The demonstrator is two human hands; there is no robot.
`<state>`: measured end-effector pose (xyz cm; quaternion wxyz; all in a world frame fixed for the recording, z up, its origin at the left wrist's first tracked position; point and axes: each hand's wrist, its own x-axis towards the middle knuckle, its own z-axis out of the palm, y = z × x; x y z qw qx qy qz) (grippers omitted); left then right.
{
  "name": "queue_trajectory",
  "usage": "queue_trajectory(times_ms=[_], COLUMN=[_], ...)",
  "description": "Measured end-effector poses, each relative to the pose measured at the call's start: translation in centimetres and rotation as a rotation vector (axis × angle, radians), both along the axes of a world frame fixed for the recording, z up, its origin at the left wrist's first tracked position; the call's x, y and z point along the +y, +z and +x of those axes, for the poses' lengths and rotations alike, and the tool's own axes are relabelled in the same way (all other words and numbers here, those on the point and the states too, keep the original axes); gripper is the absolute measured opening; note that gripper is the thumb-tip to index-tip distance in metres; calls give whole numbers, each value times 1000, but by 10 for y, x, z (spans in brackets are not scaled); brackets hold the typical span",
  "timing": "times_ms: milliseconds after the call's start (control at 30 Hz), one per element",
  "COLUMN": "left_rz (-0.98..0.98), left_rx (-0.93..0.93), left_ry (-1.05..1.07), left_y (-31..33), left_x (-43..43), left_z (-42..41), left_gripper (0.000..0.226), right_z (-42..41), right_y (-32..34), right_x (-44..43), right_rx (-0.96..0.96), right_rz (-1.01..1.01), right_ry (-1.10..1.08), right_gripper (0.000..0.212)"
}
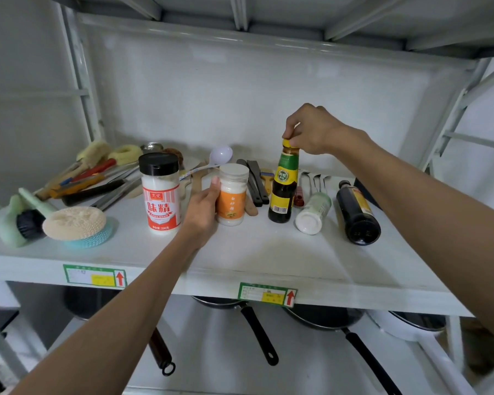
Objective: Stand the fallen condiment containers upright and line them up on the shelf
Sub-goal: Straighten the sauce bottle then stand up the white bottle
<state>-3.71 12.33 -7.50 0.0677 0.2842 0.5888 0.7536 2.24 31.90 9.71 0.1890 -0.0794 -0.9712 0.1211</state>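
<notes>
A: Since two containers lie fallen, where does everything sit?

B: On the shelf (240,252). The left hand (204,206) wraps the orange-label jar (232,195), upright at the centre. The right hand (311,131) pinches the yellow cap of the green-label sauce bottle (284,185), upright at its three o'clock. The red-label jar (161,192) stands at nine o'clock.

A: And the fallen ones?

B: A white bottle (313,212) and a dark bottle (357,212), further toward three o'clock, bases facing us.

A: How will they handle?

B: The dark one looks like glass, probably heavy and slick; I'd grip its body, not its neck. The white one seems light plastic.

A: Obstacles?

B: Spoons (315,181) and tongs (255,182) crowd twelve o'clock.
</notes>
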Motion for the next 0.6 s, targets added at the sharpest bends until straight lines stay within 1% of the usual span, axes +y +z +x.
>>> queue_trajectory(times_ms=[100,167,267,333,400,500,533,600], left_rz=[-5,-6,-1,15,8,16,18,19], left_rx=[8,10,-9,-16,-13,-36,-52,-71], left_ry=[5,-11,5,-9,-32,-34,-22,-10], left_y=[1,3,5,5,3,3,3,5], left_x=[0,0,2,1,0,-1,-1,-1], left_z=[2,5,8,9,7,6,6,6], left_gripper=[54,55,54,54,55,53,51,49], right_z=[1,0,-1,0,1,2,2,2], right_y=[0,-1,-1,-3,-5,-10,-10,-10], right_x=[-1,-3,-9,-15,-17,-16,-15,-9], right_rx=[-15,-22,-62,-55,-2,84,105,125], right_rz=[34,58,144,184,199,174,140,46], right_ry=[7,8,3,1,7,-2,-10,-43], right_gripper=[24,26,15,7,8,4,8,25])
